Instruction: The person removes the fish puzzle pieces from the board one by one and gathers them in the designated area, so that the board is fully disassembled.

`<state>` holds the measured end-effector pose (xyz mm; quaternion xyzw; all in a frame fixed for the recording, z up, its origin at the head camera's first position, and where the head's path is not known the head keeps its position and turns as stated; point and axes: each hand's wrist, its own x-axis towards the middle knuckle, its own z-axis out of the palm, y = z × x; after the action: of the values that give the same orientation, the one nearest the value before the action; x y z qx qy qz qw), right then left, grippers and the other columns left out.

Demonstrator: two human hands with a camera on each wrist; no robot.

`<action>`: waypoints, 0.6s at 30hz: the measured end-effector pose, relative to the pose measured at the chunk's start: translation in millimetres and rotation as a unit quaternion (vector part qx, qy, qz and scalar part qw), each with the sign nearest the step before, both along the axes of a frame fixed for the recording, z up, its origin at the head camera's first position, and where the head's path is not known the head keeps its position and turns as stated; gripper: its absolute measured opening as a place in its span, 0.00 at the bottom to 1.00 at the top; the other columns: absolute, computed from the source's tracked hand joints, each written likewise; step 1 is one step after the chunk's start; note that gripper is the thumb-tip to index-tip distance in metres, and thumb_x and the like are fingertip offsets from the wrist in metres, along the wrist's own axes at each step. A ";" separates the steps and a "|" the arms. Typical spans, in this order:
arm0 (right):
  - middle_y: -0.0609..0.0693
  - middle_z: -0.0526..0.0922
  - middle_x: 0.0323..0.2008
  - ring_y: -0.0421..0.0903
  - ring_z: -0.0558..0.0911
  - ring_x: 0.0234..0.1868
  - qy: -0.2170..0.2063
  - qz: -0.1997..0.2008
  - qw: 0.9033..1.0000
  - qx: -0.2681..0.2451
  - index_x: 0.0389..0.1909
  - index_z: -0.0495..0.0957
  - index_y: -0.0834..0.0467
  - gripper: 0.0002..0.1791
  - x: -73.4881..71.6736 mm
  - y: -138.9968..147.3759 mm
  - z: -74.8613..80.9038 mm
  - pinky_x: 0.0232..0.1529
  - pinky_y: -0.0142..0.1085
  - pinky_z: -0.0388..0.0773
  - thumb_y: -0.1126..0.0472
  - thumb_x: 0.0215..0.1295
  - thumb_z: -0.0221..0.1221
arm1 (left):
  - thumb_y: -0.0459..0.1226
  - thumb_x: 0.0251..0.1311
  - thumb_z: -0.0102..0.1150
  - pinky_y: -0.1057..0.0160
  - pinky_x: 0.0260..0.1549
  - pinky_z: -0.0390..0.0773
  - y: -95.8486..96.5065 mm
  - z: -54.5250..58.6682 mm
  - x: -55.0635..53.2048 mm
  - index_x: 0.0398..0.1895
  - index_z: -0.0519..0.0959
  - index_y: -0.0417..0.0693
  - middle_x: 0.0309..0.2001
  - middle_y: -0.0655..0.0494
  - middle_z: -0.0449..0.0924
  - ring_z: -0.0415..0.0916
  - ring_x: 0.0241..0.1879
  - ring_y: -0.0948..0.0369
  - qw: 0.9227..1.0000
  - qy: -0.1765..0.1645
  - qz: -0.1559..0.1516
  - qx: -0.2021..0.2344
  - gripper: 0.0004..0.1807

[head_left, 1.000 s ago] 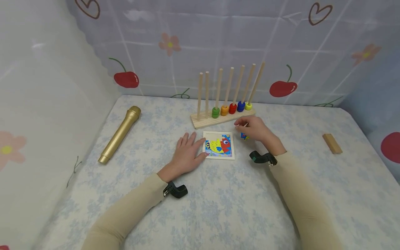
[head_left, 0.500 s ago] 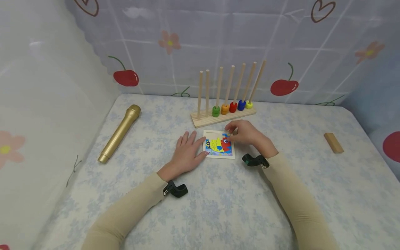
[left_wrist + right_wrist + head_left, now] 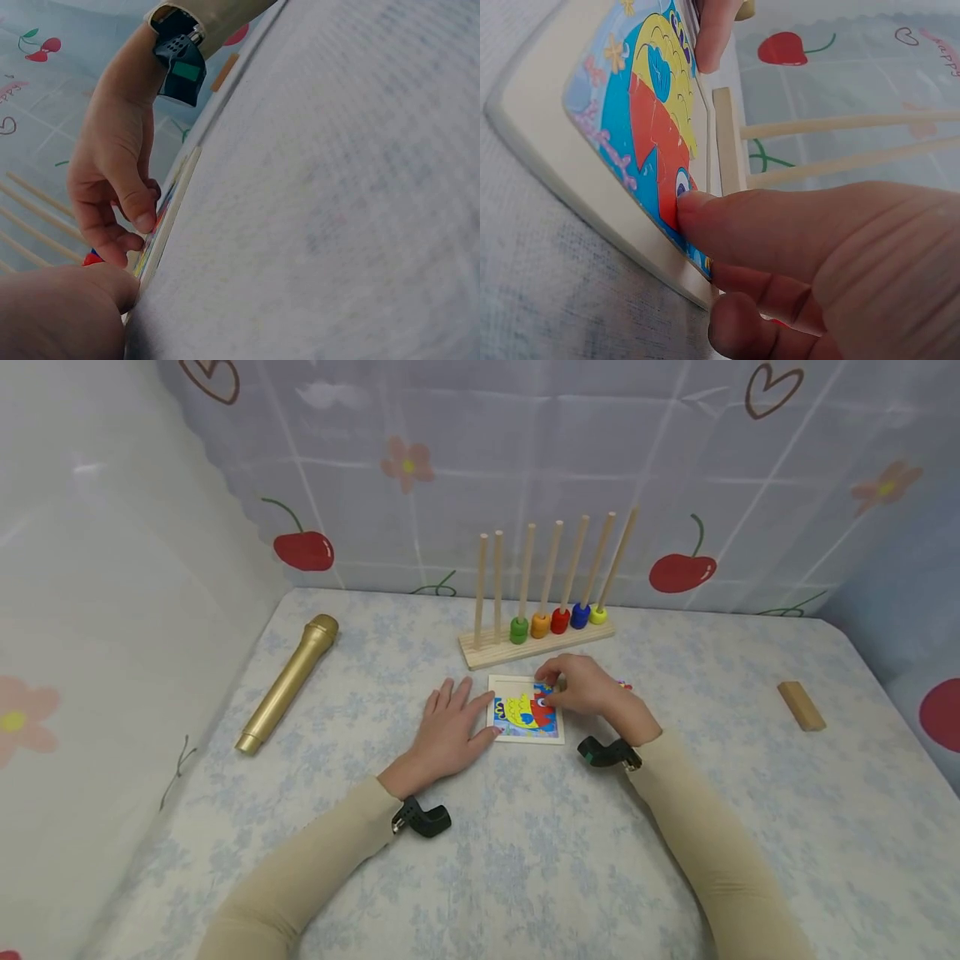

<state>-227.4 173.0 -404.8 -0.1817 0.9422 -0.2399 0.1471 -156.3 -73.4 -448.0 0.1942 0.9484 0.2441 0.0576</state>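
Observation:
A small square jigsaw puzzle (image 3: 517,712) of a red and yellow fish lies in a pale wooden tray (image 3: 528,742) on the table. My left hand (image 3: 447,727) lies flat, thumb and index fingertip touching the tray's left edge. At the tray's upper right corner, my right hand (image 3: 588,687) has curled fingers around a puzzle piece (image 3: 699,259), its thumb on the picture by the fish's eye. Bare wood shows along the tray's top (image 3: 517,683). Another small colourful piece (image 3: 625,686) peeks out behind the right wrist.
Behind the tray stands a wooden peg rack (image 3: 495,653) with tall rods and coloured beads. A gold microphone (image 3: 288,683) lies at the left, and a wooden block (image 3: 801,705) at the far right. A printed curtain (image 3: 487,468) hangs behind the table.
My right hand has moved left from the table beside the tray, bringing a puzzle piece to the upper right corner. My left hand has stayed still.

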 end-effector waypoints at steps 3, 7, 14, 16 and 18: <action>0.57 0.84 0.47 0.52 0.77 0.46 -0.003 0.003 1.000 -0.002 0.56 0.82 0.61 0.21 0.9 -0.1 -1.5 0.52 0.45 0.78 0.65 0.62 0.69 | 0.52 0.73 0.53 0.34 0.77 0.43 -0.1 -0.6 1.5 0.78 0.65 0.54 0.81 0.39 0.49 0.38 0.82 0.37 1.000 -0.001 0.000 -0.002 0.33; 0.57 0.84 0.47 0.52 0.77 0.46 -0.004 0.008 1.000 0.000 0.57 0.82 0.61 0.21 1.0 -0.7 -2.7 0.52 0.45 0.78 0.65 0.63 0.69 | 0.52 0.73 0.53 0.35 0.77 0.43 -0.9 -0.6 2.3 0.78 0.65 0.54 0.82 0.39 0.49 0.38 0.82 0.37 1.000 -0.001 0.001 -0.005 0.33; 0.57 0.83 0.47 0.52 0.76 0.45 0.003 0.011 1.000 0.012 0.58 0.82 0.61 0.22 0.0 -0.5 -1.6 0.50 0.43 0.77 0.64 0.63 0.69 | 0.52 0.73 0.52 0.34 0.77 0.43 -0.7 -0.5 0.8 0.78 0.65 0.53 0.81 0.38 0.49 0.38 0.82 0.36 1.000 0.006 -0.004 -0.001 0.33; 0.57 0.82 0.47 0.52 0.75 0.45 0.006 0.011 1.000 0.013 0.58 0.83 0.62 0.22 0.1 -0.1 -1.5 0.49 0.43 0.76 0.63 0.63 0.69 | 0.52 0.73 0.52 0.34 0.77 0.43 -0.6 -0.6 0.3 0.78 0.65 0.53 0.81 0.38 0.49 0.38 0.82 0.36 1.000 0.006 -0.005 0.000 0.33; 0.58 0.82 0.48 0.52 0.75 0.44 0.007 0.010 1.000 0.014 0.58 0.83 0.62 0.22 0.5 0.0 -1.5 0.48 0.43 0.76 0.63 0.63 0.69 | 0.52 0.73 0.52 0.34 0.76 0.43 -0.6 -0.4 0.1 0.78 0.65 0.53 0.81 0.38 0.49 0.38 0.81 0.36 1.000 0.007 -0.005 0.001 0.33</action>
<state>-226.9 173.1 -406.3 -0.1909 0.9446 -0.2241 0.1453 -156.2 -73.9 -448.5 0.2008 0.9476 0.2430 0.0525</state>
